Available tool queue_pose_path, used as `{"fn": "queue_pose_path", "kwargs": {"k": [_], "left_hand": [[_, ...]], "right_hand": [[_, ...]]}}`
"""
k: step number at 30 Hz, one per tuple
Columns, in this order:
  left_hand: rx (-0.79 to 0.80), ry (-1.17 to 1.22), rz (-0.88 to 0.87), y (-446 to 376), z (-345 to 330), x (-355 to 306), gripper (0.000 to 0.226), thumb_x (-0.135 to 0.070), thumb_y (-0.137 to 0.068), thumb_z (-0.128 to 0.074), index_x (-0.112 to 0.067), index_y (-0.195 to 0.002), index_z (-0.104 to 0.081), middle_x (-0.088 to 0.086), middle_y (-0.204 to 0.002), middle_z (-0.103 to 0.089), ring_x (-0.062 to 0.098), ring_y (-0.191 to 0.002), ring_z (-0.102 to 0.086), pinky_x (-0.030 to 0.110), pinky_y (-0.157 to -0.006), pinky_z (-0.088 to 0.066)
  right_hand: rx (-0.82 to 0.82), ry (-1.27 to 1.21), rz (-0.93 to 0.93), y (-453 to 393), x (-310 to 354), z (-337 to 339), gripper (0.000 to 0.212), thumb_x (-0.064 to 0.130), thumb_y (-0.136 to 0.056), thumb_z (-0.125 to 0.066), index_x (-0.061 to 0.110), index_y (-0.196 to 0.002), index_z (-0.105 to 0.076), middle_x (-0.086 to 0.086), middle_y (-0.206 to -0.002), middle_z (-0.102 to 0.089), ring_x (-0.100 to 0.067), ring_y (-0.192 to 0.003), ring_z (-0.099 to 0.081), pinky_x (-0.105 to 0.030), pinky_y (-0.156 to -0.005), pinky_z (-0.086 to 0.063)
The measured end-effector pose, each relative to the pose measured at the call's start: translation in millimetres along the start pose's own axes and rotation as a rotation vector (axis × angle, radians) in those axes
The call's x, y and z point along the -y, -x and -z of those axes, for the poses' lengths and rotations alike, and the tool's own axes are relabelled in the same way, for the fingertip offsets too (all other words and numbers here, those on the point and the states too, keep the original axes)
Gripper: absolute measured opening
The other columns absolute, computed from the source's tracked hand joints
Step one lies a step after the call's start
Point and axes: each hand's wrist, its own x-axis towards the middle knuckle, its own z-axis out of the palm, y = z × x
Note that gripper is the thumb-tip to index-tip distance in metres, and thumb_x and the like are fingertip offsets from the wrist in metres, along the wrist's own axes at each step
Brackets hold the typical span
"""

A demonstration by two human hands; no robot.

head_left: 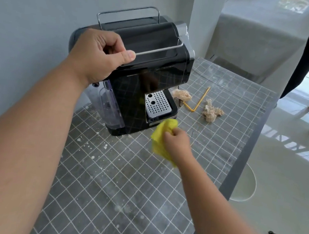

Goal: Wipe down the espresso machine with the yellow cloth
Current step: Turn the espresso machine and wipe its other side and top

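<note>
I am bracing the glossy black espresso machine [145, 74] with my left hand [97, 57] clamped on its chrome top rail, so it stays put while my right hand [177, 142], bunching the crumpled yellow cloth [162, 136], is rubbing beside its drip-tray corner.

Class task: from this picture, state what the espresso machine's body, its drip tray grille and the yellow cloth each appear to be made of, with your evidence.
Espresso machine body: probably glossy black plastic; it mirrors the table's grid.
Drip tray grille: seemingly brushed metal; silvery, evenly perforated.
Yellow cloth: soft fabric, perhaps microfibre; it bunches in the right hand.
</note>
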Motion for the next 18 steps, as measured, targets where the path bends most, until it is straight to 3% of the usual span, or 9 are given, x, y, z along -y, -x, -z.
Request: {"fn": "queue_pose_path", "kwargs": {"k": [3, 4, 7, 9, 12, 15, 18], "left_hand": [[0.001, 0.005, 0.039, 1, 2, -3, 0.022, -0.026, -0.084, -0.071, -0.008, -0.071, -0.067, -0.007, -0.054, -0.055, 0.002, -0.041, -0.041, 0.012, -0.038, -0.036], [-0.004, 0.021, 0.052, 1, 3, -5, 0.018, -0.026, -0.085, -0.069, -0.014, -0.072, -0.07, -0.004, -0.061, -0.061, 0.001, -0.046, -0.048, 0.014, -0.043, -0.041], [-0.056, 0.068, 0.099, -1, 9, -5, 0.016, -0.027, -0.086, -0.06, -0.029, -0.078, -0.074, -0.01, -0.084, -0.071, 0.006, -0.084, -0.064, 0.024, -0.08, -0.049], [-0.118, 0.015, 0.125, 4, 7, -4, 0.019, -0.019, -0.088, -0.057, -0.028, -0.085, -0.073, -0.01, -0.093, -0.069, 0.006, -0.09, -0.061, 0.02, -0.084, -0.046], [-0.229, -0.097, 0.093, 18, -1, -5, 0.024, -0.008, -0.089, -0.054, -0.025, -0.091, -0.071, -0.009, -0.097, -0.065, 0.003, -0.088, -0.056, 0.016, -0.084, -0.043], [-0.247, -0.102, 0.082, 25, -1, -3, 0.023, -0.009, -0.09, -0.053, -0.022, -0.088, -0.071, -0.008, -0.098, -0.064, 0.002, -0.09, -0.057, 0.007, -0.078, -0.04], [-0.222, -0.063, 0.031, 29, 1, 2, 0.02, -0.007, -0.087, -0.058, -0.023, -0.082, -0.07, -0.005, -0.098, -0.066, 0.007, -0.092, -0.06, 0.013, -0.081, -0.044]], "right_hand": [[-0.328, -0.097, 0.163, 24, 19, 54, 0.005, 0.019, -0.088, -0.049, 0.014, -0.085, -0.051, 0.002, -0.067, -0.048, -0.014, -0.056, -0.043, -0.025, -0.049, -0.033], [-0.414, -0.142, 0.265, 34, 32, 67, 0.004, 0.02, -0.089, -0.051, 0.017, -0.092, -0.05, 0.004, -0.07, -0.049, -0.012, -0.057, -0.044, -0.025, -0.051, -0.033], [-0.573, -0.082, 0.634, 44, 80, 77, 0.014, 0.02, -0.091, -0.054, 0.02, -0.105, -0.054, 0.008, -0.083, -0.053, -0.015, -0.075, -0.05, -0.029, -0.065, -0.042], [-0.647, 0.102, 0.819, 35, 107, 69, 0.023, 0.009, -0.085, -0.056, 0.015, -0.105, -0.064, 0.001, -0.092, -0.057, -0.021, -0.086, -0.049, -0.035, -0.074, -0.044], [-0.63, 0.348, 1.001, 31, 126, 39, 0.036, 0.0, -0.073, -0.062, 0.02, -0.101, -0.072, -0.01, -0.097, -0.062, -0.033, -0.084, -0.054, -0.039, -0.072, -0.045], [-0.492, 0.457, 1.21, 38, 125, 8, 0.025, 0.013, -0.082, -0.057, 0.019, -0.101, -0.072, -0.009, -0.099, -0.065, -0.033, -0.085, -0.058, -0.04, -0.066, -0.047], [-0.518, 0.468, 1.226, 27, 123, 21, 0.028, 0.008, -0.077, -0.064, 0.021, -0.1, -0.073, -0.005, -0.097, -0.067, -0.031, -0.08, -0.059, -0.038, -0.065, -0.045]]}}
